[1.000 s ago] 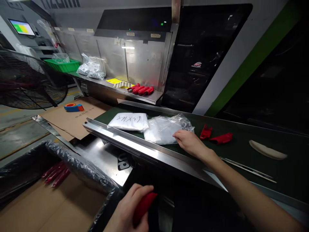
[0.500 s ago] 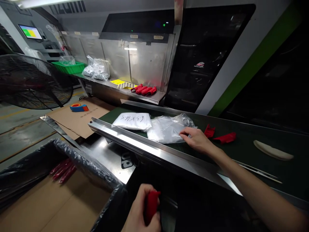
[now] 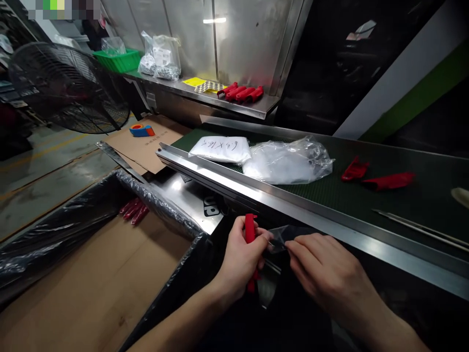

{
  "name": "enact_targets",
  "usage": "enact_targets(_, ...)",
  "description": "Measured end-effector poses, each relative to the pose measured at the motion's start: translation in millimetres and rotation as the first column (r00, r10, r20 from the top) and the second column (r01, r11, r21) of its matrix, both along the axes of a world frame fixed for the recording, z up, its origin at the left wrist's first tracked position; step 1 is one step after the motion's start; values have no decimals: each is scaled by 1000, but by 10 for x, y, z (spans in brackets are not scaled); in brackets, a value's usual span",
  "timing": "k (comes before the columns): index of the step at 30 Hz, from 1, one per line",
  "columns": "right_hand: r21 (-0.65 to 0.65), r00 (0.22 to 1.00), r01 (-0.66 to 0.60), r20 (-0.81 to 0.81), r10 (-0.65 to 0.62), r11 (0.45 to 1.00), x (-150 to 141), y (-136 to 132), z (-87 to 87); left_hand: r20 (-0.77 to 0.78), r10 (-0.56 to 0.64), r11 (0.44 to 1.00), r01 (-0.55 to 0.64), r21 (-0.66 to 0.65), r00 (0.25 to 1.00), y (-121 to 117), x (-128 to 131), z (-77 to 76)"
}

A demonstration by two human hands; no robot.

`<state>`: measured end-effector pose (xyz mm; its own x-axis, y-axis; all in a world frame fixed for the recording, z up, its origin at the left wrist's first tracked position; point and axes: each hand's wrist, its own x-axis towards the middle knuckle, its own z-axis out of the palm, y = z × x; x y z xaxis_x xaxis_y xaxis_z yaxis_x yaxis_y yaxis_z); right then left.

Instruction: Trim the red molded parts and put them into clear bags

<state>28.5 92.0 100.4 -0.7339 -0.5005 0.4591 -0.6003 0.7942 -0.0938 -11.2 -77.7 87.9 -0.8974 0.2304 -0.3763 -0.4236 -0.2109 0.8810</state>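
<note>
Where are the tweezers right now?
In the head view, the tweezers lie at right on the green belt, between the near metal rail and the two red parts.

Left hand (image 3: 245, 252) grips a red part (image 3: 250, 229).

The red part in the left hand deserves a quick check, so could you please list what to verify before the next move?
1. Red part gripped by the left hand: ok.
2. Clear bag pinched in the right hand: ok.
3. Bag's mouth open: cannot tell, too small and dark.
4. Red part fully inside the bag: not ok, it is outside.
5. Lined box open at the top: ok.
6. Spare bags lying on the belt: ok.
</note>
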Motion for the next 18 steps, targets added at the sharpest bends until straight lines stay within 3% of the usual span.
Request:
enact_targets(3, -99, 992, 25, 122, -13, 995, 118, -13, -113, 27, -3, 1000, 4, -15, 1000, -62, 82, -86)
enact_targets(5, -272, 957, 96, 290, -14, 957, 191, -34, -172, 48, -35, 999, 35, -3, 998, -89, 133, -116)
enact_targets(8, -477, 783, 339, 621, 38, 811, 270, -93, -220, 54, -101, 995, 100, 6, 993, -109, 204, -134)
enact_targets(11, -456, 584, 549, 809, 68, 701, 296, -146, -235, 98, -205, 979, 204, 16, 974, -125, 260, -156)
enact_targets(14, -451, 522, 569, 844, 121, 688, 300, -150, -244, 165, -322, 947, 320, 40, 932, -148, 308, -206)
enact_targets(18, -417, 584, 545, 811, 27, 727, 358, -123, -302, 106, -294, 951, 302, -70, 950, -170, 373, -293)
